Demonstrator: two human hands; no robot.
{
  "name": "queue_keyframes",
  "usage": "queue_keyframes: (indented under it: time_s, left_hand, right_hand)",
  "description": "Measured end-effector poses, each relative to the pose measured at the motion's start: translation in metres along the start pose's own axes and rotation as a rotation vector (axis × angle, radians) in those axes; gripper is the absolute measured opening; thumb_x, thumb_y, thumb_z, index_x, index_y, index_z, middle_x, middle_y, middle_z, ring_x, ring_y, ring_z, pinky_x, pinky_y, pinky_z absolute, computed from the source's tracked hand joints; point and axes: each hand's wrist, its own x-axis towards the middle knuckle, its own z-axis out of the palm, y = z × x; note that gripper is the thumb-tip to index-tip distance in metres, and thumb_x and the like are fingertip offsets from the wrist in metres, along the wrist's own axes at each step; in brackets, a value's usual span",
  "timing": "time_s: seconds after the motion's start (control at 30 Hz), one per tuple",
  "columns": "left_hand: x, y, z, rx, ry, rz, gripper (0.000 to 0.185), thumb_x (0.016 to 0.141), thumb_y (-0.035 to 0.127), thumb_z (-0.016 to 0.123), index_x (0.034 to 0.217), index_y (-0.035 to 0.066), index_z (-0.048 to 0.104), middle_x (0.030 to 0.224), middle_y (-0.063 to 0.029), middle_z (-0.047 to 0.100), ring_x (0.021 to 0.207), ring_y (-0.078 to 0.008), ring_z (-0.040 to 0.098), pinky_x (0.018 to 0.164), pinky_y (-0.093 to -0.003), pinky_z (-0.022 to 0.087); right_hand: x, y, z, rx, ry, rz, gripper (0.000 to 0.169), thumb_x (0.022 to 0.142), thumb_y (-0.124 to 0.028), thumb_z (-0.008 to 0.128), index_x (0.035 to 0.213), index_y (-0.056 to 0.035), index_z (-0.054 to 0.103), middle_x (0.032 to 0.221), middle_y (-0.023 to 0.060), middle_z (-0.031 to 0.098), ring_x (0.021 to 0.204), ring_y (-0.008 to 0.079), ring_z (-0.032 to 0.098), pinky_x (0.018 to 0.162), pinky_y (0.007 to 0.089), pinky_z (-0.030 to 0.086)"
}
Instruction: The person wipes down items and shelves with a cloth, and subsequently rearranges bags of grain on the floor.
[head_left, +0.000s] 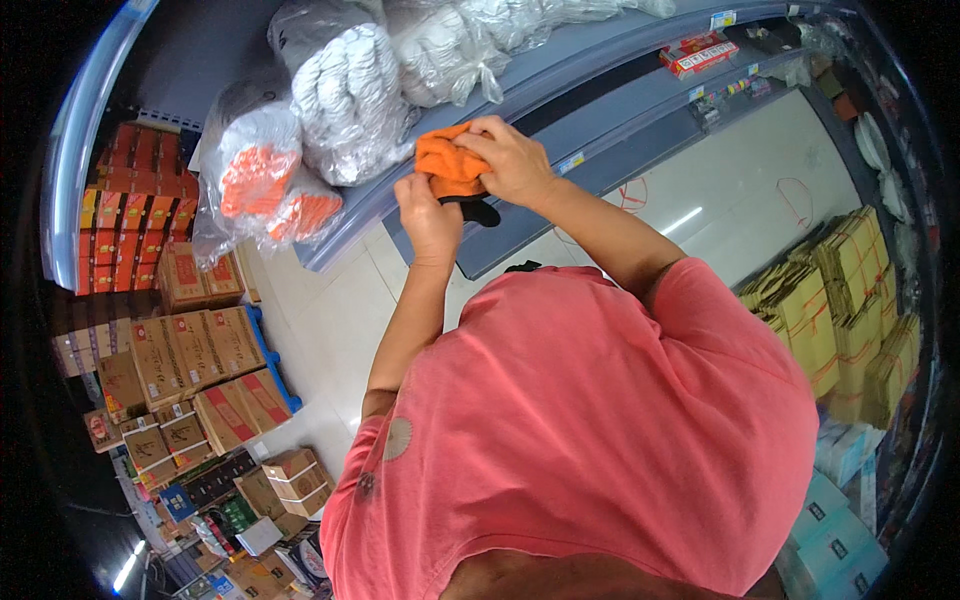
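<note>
Both of my hands hold an orange cloth item with a black edge (450, 161), which looks like a folded glove, at the front edge of the grey shelf (517, 109). My right hand (517, 161) grips it from the right, fingers bent over its top. My left hand (429, 217) pinches its lower left side. A black piece (480, 213) hangs below it. Left of the hands, clear plastic bags of white gloves (349, 90) lie on the shelf, beside a bag of white and orange gloves (259, 180).
Lower shelves hold a red box (699, 55). Cardboard cartons (199, 352) are stacked on a blue pallet (270, 352) at the left, near orange boxes (135, 217). Tied yellowish bundles (832, 307) stand at the right, above light-blue packages (840, 540).
</note>
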Motion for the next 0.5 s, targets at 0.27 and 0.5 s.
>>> queue_keyframes:
  time_s: [0.27,0.5]
  left_hand:
    - [0.033,0.05,0.037,-0.157,-0.112,0.075,0.034,0.066,-0.007,0.063,0.1,-0.002,0.062,0.094,-0.0161,0.058,0.085,-0.0306,0.06,0.077,-0.0358,0.049]
    - [0.054,0.065,0.02,-1.047,-0.403,-0.63,0.022,0.088,0.002,0.055,0.109,-0.001,0.061,0.101,-0.0078,0.062,0.09,-0.0123,0.059,0.083,-0.0248,0.046]
  right_hand:
    - [-0.008,0.053,-0.027,0.072,0.26,0.228,0.052,0.063,0.005,0.058,0.113,-0.0117,0.063,0.113,0.0111,0.055,0.1,0.0324,0.058,0.084,0.0376,0.05]
    - [-0.003,0.057,-0.089,1.024,0.22,0.658,0.047,0.078,-0.007,0.072,0.12,0.0048,0.055,0.108,0.0091,0.064,0.099,0.0148,0.061,0.089,0.0266,0.047]
